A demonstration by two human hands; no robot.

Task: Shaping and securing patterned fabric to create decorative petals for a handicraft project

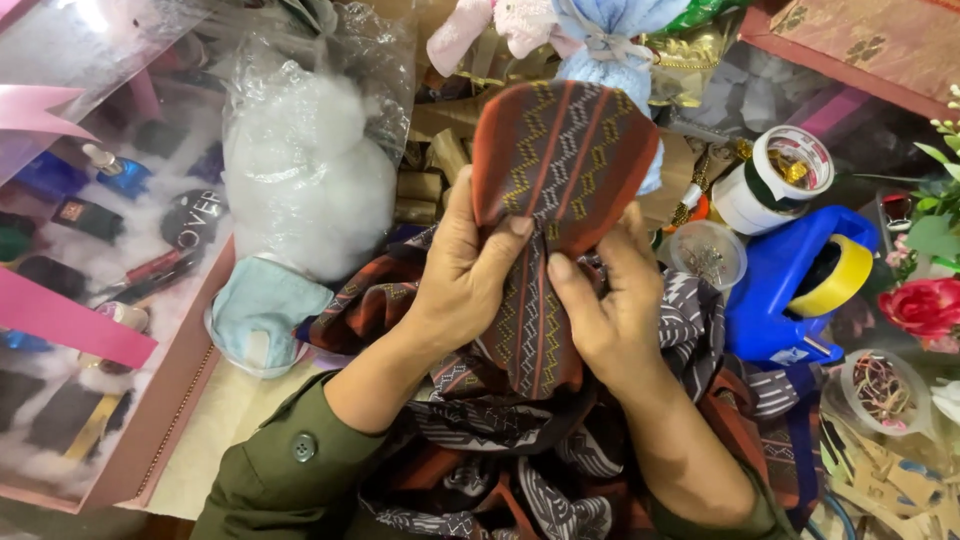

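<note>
A rust-brown patterned cloth (560, 150) with zigzag stripes is bunched into a rounded, stuffed-looking top at the centre. My left hand (462, 270) pinches it below that top from the left, thumb pressed on the fabric. My right hand (605, 300) grips the same gathered neck from the right. The rest of the cloth (500, 450) spills down over my forearms in brown, grey and white folds.
A clear bag of white fibre stuffing (310, 170) lies left of my hands, with a pale blue face mask (262, 310) below it. A pink gift box (70, 300) of cosmetics fills the left. Tape rolls (780, 175), a blue dispenser (790, 290) and small tubs (880, 390) sit right.
</note>
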